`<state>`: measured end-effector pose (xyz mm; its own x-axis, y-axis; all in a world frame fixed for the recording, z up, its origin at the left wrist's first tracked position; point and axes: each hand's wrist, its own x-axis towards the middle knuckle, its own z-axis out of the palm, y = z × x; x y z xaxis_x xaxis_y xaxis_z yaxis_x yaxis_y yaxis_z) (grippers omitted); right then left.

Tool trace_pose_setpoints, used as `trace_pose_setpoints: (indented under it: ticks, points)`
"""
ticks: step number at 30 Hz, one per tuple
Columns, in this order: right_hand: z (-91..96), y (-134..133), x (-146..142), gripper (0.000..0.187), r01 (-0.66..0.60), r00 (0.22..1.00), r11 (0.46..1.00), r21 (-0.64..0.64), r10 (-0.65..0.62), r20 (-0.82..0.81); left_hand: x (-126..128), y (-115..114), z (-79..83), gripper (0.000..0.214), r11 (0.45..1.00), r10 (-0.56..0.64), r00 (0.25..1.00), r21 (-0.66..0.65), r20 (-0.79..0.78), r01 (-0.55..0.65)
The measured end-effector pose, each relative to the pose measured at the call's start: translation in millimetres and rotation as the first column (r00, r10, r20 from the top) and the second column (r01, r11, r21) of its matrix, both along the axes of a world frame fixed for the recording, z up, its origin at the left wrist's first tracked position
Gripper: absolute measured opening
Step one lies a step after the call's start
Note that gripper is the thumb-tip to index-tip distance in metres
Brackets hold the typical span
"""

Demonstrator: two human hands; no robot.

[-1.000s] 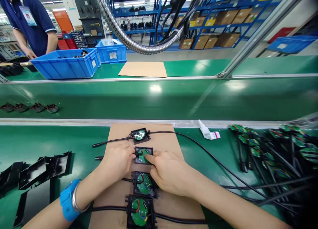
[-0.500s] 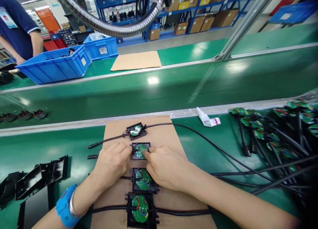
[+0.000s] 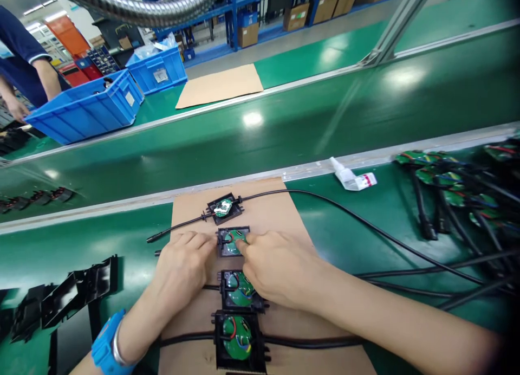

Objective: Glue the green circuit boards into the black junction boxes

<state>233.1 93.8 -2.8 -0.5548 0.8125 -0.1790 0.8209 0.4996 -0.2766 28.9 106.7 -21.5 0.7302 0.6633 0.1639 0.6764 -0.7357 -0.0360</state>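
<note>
Several small black housings with round green circuit boards and black cables lie in a column on a cardboard sheet [image 3: 276, 212]. My left hand [image 3: 182, 269] has curled fingers pressed against the left side of the second housing [image 3: 233, 240]. My right hand [image 3: 276, 269] presses a fingertip onto that housing's green board, the other fingers curled. The farthest housing [image 3: 223, 207] lies untouched above. Two more housings, one [image 3: 239, 289] partly under my right hand and the nearest one [image 3: 239, 340], sit closer to me.
A glue tube [image 3: 352, 178] lies by the conveyor rail. A heap of cabled green boards [image 3: 450, 191] fills the right. Black plastic covers [image 3: 65, 299] lie at left. Blue bins [image 3: 85, 107] and another person's arm [image 3: 38, 79] are across the green belt [image 3: 284, 125].
Both hands stay on the second housing with only slight finger shifts. The camera view has tilted down and turned, so the scene has shifted in the frame.
</note>
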Motion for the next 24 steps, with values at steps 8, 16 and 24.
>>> trace_pose_setpoints:
  ticks: [8,16,24]
  points:
    - [-1.1,4,9,0.029,0.031,0.997,0.998,-0.051,-0.034,-0.075,6,-4,-8.2,0.036,0.991,0.044,0.998,-0.13,0.05,-0.037]
    - [2.3,1,0,0.034,0.03,0.999,0.999,-0.04,-0.031,-0.016,15,-12,0.9,0.033,0.988,0.033,0.999,-0.152,-0.032,-0.038]
    - [7.7,2,18,0.042,0.032,0.979,0.982,-0.189,-0.069,-0.192,14,-1,-11.6,0.022,0.982,-0.041,0.967,-0.167,0.252,0.085]
